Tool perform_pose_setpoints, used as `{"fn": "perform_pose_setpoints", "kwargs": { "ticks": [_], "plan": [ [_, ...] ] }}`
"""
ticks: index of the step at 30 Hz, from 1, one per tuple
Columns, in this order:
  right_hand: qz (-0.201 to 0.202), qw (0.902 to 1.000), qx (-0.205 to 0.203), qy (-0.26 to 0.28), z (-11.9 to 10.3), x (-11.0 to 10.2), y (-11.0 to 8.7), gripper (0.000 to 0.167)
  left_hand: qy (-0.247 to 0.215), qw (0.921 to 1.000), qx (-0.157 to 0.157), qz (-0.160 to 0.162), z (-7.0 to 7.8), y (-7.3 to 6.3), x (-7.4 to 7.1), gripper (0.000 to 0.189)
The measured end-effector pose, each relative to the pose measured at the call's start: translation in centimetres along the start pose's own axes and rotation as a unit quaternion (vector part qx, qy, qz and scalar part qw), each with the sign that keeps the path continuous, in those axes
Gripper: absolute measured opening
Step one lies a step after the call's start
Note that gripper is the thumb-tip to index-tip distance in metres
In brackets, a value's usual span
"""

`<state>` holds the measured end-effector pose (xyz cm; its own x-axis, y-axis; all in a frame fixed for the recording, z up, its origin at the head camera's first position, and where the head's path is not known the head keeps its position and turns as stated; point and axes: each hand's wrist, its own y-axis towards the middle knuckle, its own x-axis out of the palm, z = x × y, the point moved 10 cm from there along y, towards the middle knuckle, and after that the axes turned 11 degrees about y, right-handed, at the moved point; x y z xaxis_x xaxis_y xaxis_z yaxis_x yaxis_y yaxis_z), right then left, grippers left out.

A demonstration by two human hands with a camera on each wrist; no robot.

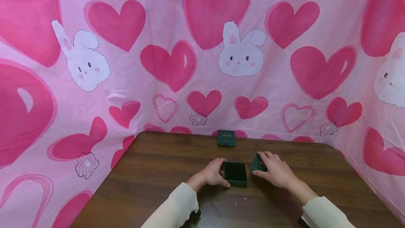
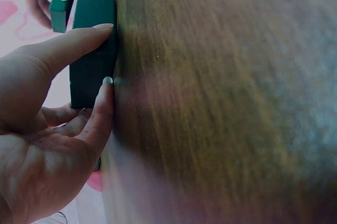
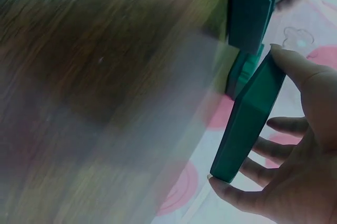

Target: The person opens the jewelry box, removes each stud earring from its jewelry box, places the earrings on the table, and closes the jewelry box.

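Observation:
My left hand (image 1: 211, 174) grips the left end of an uncovered dark green jewelry box base (image 1: 237, 183), with a dark interior, standing on the table. In the left wrist view, the thumb (image 2: 87, 40) lies along the base's side and the little finger reaches its lower edge. To the right, my right hand (image 1: 278, 172) holds the green box lid (image 1: 258, 164) tilted up on edge, apart from the base. The right wrist view has the lid (image 3: 250, 116) pinched by its ends between thumb and fingers. Two tiny shiny pieces, one a pin shape (image 1: 245, 200), lie in front of the base.
Another green jewelry box (image 1: 226, 138), closed and with gold lettering, stands at the table's back edge. The brown wooden table (image 1: 152, 164) is bordered by pink cloth (image 1: 209, 80) printed with hearts and rabbits.

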<state>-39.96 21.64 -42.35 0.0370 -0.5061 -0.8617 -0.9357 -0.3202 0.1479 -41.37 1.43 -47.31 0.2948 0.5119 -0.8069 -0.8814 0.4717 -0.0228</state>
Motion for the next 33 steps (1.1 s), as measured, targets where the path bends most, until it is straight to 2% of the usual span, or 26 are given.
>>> {"fn": "perform_pose_setpoints", "kwargs": {
  "ticks": [7, 17, 24, 33],
  "plan": [
    [0.002, 0.9999, -0.015, 0.004, -1.0, 0.4, 0.2, 0.082, -0.003, 1.0, 0.002, -0.001, 0.0, 0.1, 0.1, 0.077],
    [-0.016, 0.9996, -0.018, 0.013, -1.8, 1.1, 0.1, 0.085, -0.004, 1.0, -0.002, -0.004, -0.2, 0.0, 0.2, 0.078],
    [-0.027, 0.9995, -0.006, 0.017, -1.9, 1.7, 0.3, 0.084, -0.005, 1.0, -0.001, -0.002, 0.0, 0.0, 0.0, 0.078],
    [-0.035, 0.9989, -0.022, 0.02, -2.2, 2.5, 0.4, 0.084, -0.008, 1.0, -0.002, -0.001, -0.1, 0.0, 0.1, 0.077]
  ]
}}
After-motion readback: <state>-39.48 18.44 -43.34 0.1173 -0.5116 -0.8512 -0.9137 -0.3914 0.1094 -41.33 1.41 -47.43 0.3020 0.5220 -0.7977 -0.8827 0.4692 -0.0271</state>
